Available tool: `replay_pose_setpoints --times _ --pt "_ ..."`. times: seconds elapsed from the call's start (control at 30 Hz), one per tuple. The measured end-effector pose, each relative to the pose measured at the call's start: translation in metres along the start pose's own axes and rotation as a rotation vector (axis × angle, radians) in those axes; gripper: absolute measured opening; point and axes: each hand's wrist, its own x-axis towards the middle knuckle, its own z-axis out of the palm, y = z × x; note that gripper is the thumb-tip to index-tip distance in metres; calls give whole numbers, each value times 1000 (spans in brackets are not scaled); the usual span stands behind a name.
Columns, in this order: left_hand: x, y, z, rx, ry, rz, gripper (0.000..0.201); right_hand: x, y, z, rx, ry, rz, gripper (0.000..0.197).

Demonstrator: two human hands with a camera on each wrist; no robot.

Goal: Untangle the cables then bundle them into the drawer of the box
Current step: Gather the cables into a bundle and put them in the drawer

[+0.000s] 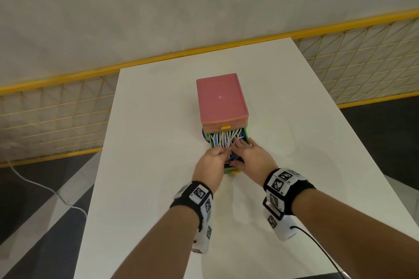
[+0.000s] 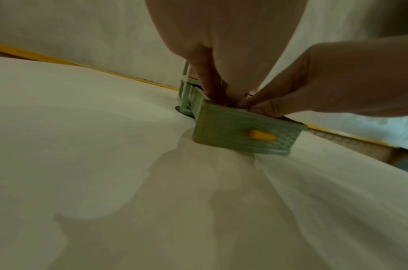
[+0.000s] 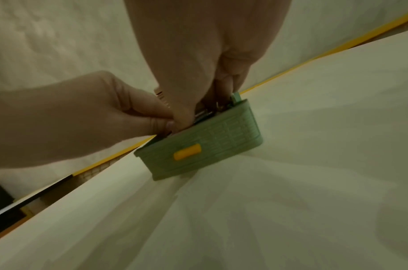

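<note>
A pink box [image 1: 221, 99] stands mid-table with its green drawer [image 1: 246, 136] pulled out toward me. White and blue cables [image 1: 223, 138] lie packed inside it. My left hand [image 1: 213, 161] reaches into the drawer's near left part, its fingers curled on the cables there. To its right, my right hand [image 1: 246, 153] lies over the cables with its fingers spread and pressing down. The wrist views show the drawer front [image 2: 233, 131] [image 3: 221, 138] with its yellow handle, and my left hand [image 2: 223, 96] [image 3: 152, 118] and right hand [image 2: 290, 98] [image 3: 205, 102] dipping in behind it. The cable ends under my hands are hidden.
The white table [image 1: 158, 120] has bare surface on both sides of the box. A yellow mesh fence [image 1: 56, 115] runs behind the table's far edge. A white cord [image 1: 45, 188] trails on the floor at the left. Something dark and round [image 1: 204, 136] peeks from under the box.
</note>
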Motion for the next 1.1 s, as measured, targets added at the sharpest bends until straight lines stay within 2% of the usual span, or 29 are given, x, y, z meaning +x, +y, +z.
replay_pose_setpoints --times 0.07,0.13,0.17,0.23,0.27,0.33,0.37,0.4,0.5,0.53,0.6,0.67,0.73,0.8,0.93,1.03,1.1 --pt "1 3 -1 125 20 78 30 -5 0 4 -12 54 -50 59" --pt "2 3 -2 199 53 75 18 -12 1 9 -50 42 -102 68" --pt "2 2 -2 204 63 67 13 -15 3 13 -85 14 -116 73" --pt "4 1 -12 113 77 36 18 -15 7 14 -156 -44 -113 74" --pt "7 1 -19 52 121 16 22 -11 10 14 -160 -55 -102 72" --pt "17 3 -35 -60 306 -13 22 -5 12 12 -189 -87 -109 71" --pt "23 5 -41 -66 377 -15 23 -3 12 11 -208 -114 -113 72" --pt "29 6 -46 -40 399 -19 33 -1 12 11 -222 -126 -115 74" --pt "43 8 -48 -17 211 -67 64 5 11 10 -235 -59 -146 74" --pt "44 7 -46 -38 143 -91 70 8 8 5 -241 -53 -159 71" --pt "43 4 -43 -84 78 -111 76 21 0 -8 -249 -94 -92 63" --pt "42 1 -42 -116 69 -122 79 32 -6 -16 -212 -91 -27 52" --pt "42 -2 -42 -124 69 -115 78 35 -9 -17 -214 -45 -1 34" --pt "41 -3 -40 -140 76 -118 77 30 -7 -11 -192 23 11 24" --pt "39 -3 -35 -142 107 -118 79 18 6 6 -79 262 -86 24" --pt "38 -3 -35 -139 124 -114 77 18 14 13 -4 259 -89 32" --pt "37 -1 -35 -140 128 -106 74 23 13 8 105 267 -29 27"
